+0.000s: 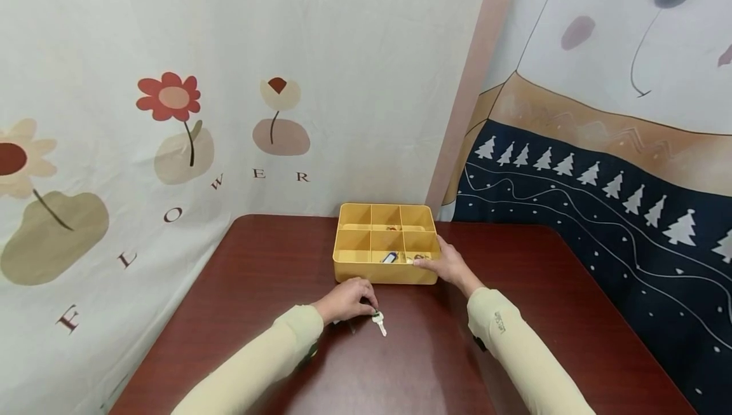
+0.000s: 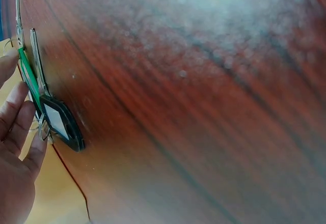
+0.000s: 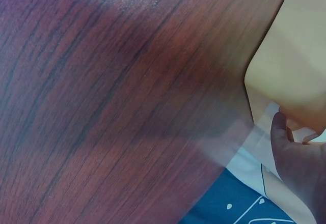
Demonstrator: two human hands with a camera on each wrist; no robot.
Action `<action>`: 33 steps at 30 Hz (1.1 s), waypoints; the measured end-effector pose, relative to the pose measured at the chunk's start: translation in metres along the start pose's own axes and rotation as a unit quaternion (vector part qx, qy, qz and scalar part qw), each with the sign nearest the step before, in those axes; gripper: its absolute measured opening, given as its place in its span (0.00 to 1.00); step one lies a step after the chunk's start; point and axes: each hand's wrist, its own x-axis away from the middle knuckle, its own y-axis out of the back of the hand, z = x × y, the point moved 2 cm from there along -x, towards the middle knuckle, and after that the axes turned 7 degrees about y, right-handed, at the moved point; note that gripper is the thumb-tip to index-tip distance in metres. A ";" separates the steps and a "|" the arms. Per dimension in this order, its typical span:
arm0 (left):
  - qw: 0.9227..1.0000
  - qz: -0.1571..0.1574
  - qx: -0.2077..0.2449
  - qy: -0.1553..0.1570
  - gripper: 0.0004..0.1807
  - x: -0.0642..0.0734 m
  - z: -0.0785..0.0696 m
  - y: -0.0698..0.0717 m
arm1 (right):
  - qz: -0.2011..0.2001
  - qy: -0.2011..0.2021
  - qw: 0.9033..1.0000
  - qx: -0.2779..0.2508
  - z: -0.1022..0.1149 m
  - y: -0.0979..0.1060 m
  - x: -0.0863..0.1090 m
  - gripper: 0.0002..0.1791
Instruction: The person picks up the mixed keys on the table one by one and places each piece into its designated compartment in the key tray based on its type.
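Observation:
Near the front of the yellow divided box, my left hand pinches a silver key with a green tag. Right against those fingers in the left wrist view is a black key tag with a white label, its ring and a second key; whether it is gripped too I cannot tell. My right hand holds the box at its front right corner, thumb over the front rim and fingers along the right side. In the right wrist view that hand is partly cut off.
Inside the box, a dark blue tag with a white label lies in the front middle compartment. Small items sit in the front right and back middle compartments, too small to name. The dark red wooden table meets printed curtains at the back.

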 end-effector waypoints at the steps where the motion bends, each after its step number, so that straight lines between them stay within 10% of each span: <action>1: 1.000 0.000 0.000 -0.001 0.02 0.000 0.000 0.000 | 0.000 0.001 1.000 0.000 0.000 0.000 0.000 0.53; 13: 0.999 -0.012 0.043 -0.004 0.02 0.001 -0.003 0.006 | 0.000 0.004 1.000 0.007 0.000 0.000 -0.001 0.52; 33: 0.979 -0.054 0.180 0.079 0.05 -0.003 -0.007 0.050 | -0.002 -0.006 1.000 0.004 -0.002 0.000 -0.001 0.53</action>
